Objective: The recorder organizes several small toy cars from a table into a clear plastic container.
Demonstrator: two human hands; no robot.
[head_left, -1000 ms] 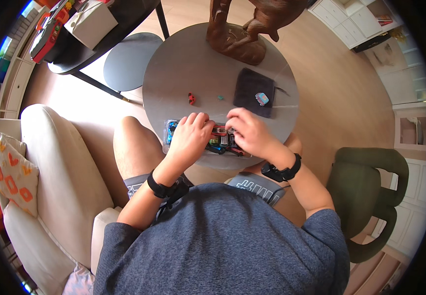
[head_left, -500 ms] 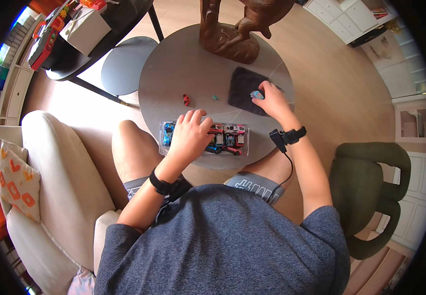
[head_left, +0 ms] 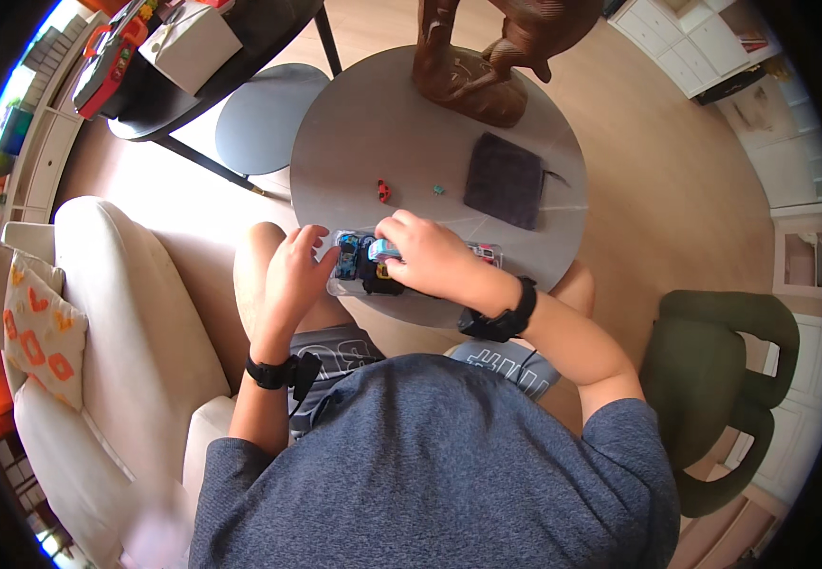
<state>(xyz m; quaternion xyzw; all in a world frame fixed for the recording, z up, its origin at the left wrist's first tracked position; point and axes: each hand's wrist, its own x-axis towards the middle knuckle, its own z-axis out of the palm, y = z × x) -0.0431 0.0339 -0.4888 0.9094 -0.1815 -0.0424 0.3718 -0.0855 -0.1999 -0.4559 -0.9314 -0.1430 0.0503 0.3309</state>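
My right hand [head_left: 430, 256] pinches a light-blue toy car [head_left: 381, 250] just above a clear plastic tray [head_left: 337, 287]. The tray lies at the near edge of the round grey table [head_left: 354, 114] and holds several toy cars, among them a blue car [head_left: 346, 258] at its left end. My right hand hides much of the tray's middle. At the left end of the tray, my left hand [head_left: 295, 275] is open, its thumb and fingers apart with nothing between them. Beyond the tray are a small red toy [head_left: 383, 192] and a tiny teal piece [head_left: 438, 190].
A dark cloth pouch [head_left: 506, 180] lies on the table's right side. At the far edge stands a brown carved animal figure [head_left: 472, 90]. A grey stool [head_left: 268, 119] and a dark table with a white box [head_left: 191, 47] are far left; a green chair [head_left: 705, 389] is at right.
My right hand has brought the light-blue car from over the dark pouch leftward and nearer, to the tray. My left hand has shifted from above the tray to its left end.
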